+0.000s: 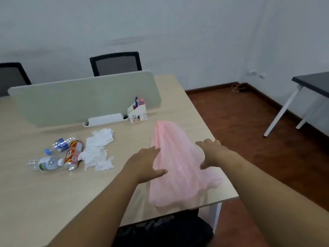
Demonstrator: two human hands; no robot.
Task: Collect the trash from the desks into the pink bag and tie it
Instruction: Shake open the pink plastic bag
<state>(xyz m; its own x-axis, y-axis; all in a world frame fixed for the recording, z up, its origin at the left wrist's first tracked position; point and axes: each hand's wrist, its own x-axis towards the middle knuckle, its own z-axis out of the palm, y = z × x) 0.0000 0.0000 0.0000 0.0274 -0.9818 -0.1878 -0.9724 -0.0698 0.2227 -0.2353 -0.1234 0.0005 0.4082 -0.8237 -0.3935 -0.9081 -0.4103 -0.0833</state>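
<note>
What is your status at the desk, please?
Left hand and right hand open, flat on pink bag. Bottles, can, tissues uncollected. Nothing blocking.

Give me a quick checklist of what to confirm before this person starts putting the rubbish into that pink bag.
1. Pink bag within reach: ok, it lies on the desk near its corner.
2. Both hands on the bag: ok, left hand and right hand rest flat on it.
3. Bag opened: not ok, it lies flat.
4. Trash gathered: ok, two bottles, a can and tissues lie together.
5. Bag mouth located: cannot tell.
</note>
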